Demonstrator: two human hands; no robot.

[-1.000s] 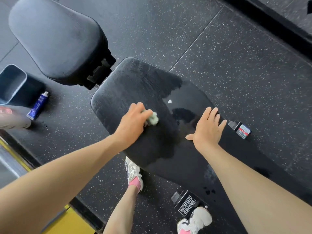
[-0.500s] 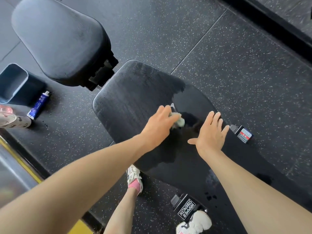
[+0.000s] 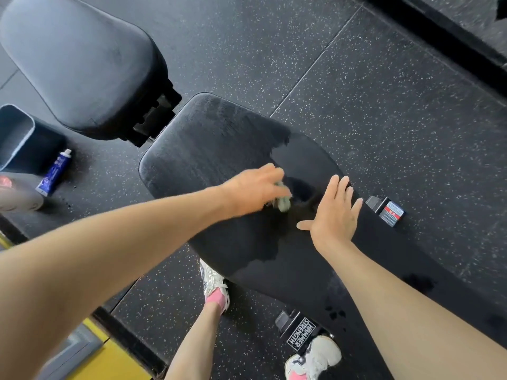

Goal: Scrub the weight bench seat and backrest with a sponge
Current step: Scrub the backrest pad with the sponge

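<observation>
The long black backrest pad (image 3: 208, 149) runs from the centre toward the lower right, part dull and part wet and shiny. The black seat pad (image 3: 82, 64) lies at the upper left, beyond a hinge gap. My left hand (image 3: 255, 190) grips a pale green sponge (image 3: 284, 202) and presses it on the backrest's middle; most of the sponge is hidden under my fingers. My right hand (image 3: 336, 215) lies flat on the pad just right of the sponge, fingers straight.
A grey bin (image 3: 16, 135) and a blue tube (image 3: 55, 171) sit on the speckled rubber floor at the left. My feet in white shoes (image 3: 214, 283) stand below the bench. Bench frame feet (image 3: 299, 331) and a labelled foot (image 3: 389, 212) stick out beside the pad.
My left hand has slid the sponge rightward across the backrest, from the pad's left part to close beside my right hand. The right hand has stayed flat in place.
</observation>
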